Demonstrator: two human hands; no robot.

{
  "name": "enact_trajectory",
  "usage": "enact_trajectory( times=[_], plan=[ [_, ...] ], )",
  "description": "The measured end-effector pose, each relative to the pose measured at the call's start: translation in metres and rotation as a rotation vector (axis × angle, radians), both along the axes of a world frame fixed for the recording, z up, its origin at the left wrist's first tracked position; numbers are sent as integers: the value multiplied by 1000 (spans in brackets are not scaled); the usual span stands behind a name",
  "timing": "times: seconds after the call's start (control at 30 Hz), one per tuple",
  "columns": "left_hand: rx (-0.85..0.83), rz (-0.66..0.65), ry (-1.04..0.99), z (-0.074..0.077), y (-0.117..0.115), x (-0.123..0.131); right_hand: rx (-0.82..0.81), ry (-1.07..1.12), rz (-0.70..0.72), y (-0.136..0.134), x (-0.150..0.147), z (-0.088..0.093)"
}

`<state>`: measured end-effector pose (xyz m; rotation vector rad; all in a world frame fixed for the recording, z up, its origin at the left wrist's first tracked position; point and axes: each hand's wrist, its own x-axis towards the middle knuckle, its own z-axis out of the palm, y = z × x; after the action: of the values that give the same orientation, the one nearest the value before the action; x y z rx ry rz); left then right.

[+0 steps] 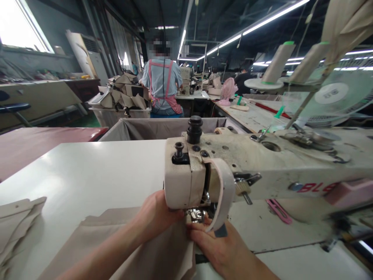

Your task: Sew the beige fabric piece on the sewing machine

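A beige sewing machine (186,182) stands over the white table, its metal presser foot (196,215) down near the beige fabric (163,252). My left hand (157,217) is on the fabric just left of the presser foot. Its fingertips are partly hidden by the machine head, and its thumb points toward the foot. My right hand (217,245) is closed at the fabric's right edge, close in front of the foot, with its fingers partly behind the white curved guard (225,194). The fabric spreads from the foot toward me and to the left.
More beige fabric pieces (17,221) lie at the table's left edge. Behind the table stands a cloth-lined bin (154,128). A co-worker (164,81) sits farther off with their back to me. Thread cones (279,62) and a green fan (335,93) are at the right.
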<state>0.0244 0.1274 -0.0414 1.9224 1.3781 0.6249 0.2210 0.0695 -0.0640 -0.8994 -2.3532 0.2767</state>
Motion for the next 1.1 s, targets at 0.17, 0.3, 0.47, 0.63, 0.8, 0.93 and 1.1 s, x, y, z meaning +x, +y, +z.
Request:
enact_trajectory(
  times=[0.17, 0.3, 0.47, 0.63, 0.8, 0.93, 1.1],
  plan=[
    [100, 122, 7, 4, -56, 3, -48, 63, -2, -2, 2, 1],
    [-55, 129, 7, -10, -82, 6, -273, 136, -68, -18, 0, 3],
    [24, 13, -5, -22, -75, 2, -1219, 915, -212, -48, -13, -11],
    [116, -40, -30, -23, -74, 1, -1272, 991, -305, -50, -25, -13],
    [169, -79, -98, -22, -75, -2, -1235, 918, -380, -47, -32, -10],
    [139, -95, -112, -18, -76, -4, -1251, 936, -414, -50, -33, -8],
    [74, -102, -90, -12, -77, -7, -1349, 1019, -315, -54, -29, 5]
  ],
)
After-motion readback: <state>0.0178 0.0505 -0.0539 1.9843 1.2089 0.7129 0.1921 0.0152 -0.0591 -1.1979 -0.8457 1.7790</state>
